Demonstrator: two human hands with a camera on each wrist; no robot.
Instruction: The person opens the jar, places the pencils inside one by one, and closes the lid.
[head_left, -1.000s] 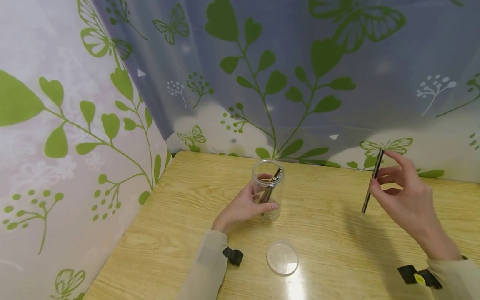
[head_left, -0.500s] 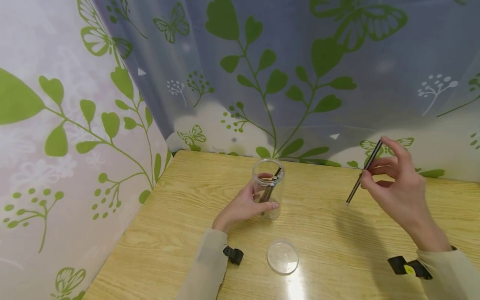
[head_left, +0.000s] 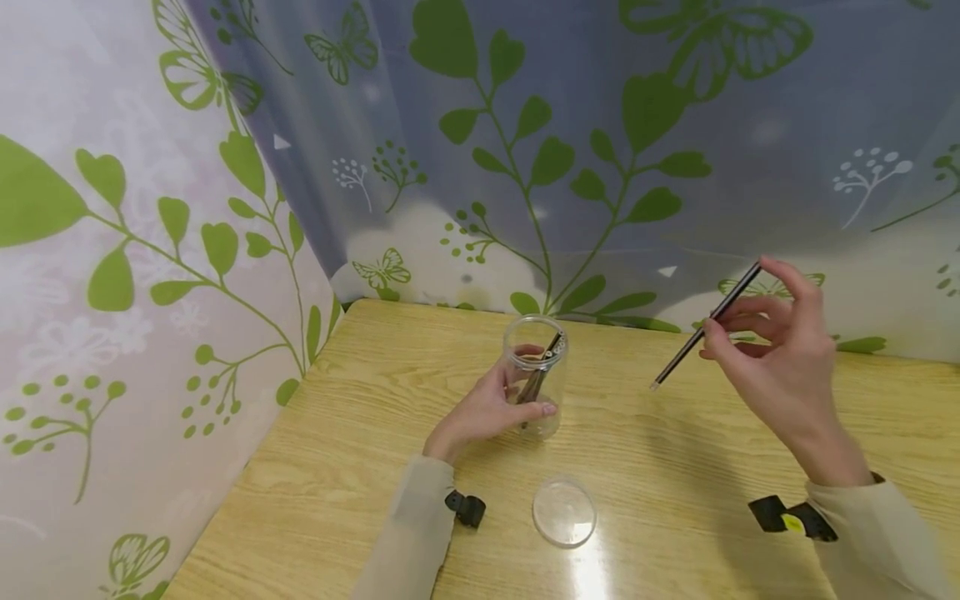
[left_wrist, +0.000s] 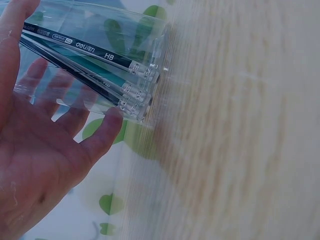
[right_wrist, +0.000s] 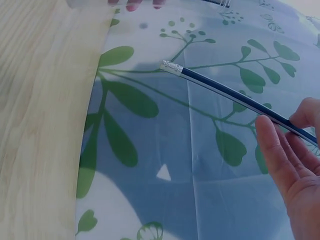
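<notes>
Between the thumb and fingers of the right hand [head_left: 787, 375], a dark pencil [head_left: 701, 332] slants, its long axis running from the index fingertip down to the left, the metal-ferruled end lowest and pointing towards the jar [head_left: 552, 392]. That hand is raised above the table [head_left: 645, 500], pinching narrowly. Behind the left hand's [head_left: 495, 408] thumb sits the gripped jar, other pencils [left_wrist: 82, 47] inside. Since a second ago, the pencil has tilted flatter and come nearer the jar.
</notes>
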